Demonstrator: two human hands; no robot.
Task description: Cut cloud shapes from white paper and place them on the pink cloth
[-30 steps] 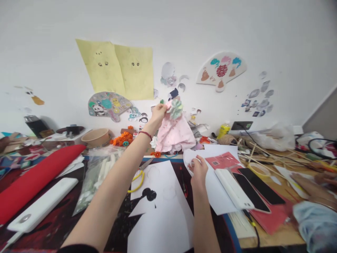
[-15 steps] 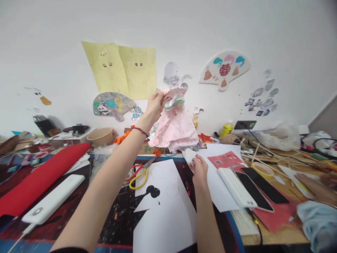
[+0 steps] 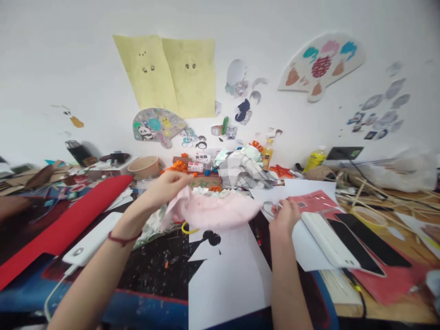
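My left hand [image 3: 173, 185] pinches a pale pink cloth [image 3: 220, 210] by its left end. The cloth stretches sideways above the desk, its lower edge smeared by motion. Beneath it lies white paper [image 3: 228, 279] with cut-out gaps and a black shape showing. One yellow scissors handle [image 3: 189, 228] peeks out below the cloth; the rest of the scissors is hidden. My right hand [image 3: 286, 215] is closed at the fingertips beside a small whitish piece with a dark curved outline [image 3: 268, 208], too blurred to name surely. White sheets lie under and behind this hand.
At left lie a red fan-like length [image 3: 79, 220] and a white power bank [image 3: 91, 240] with a cable. Right of my hand are a long white case [image 3: 330, 240], two dark phones and a red packet. A checked cloth [image 3: 244, 169] sits behind. Another person's hand [image 3: 431, 233] shows at far right.
My left hand has come down and left, lowering the pink cloth from in front of the wall to over the desk. A checked cloth behind is now uncovered. The view has shifted.
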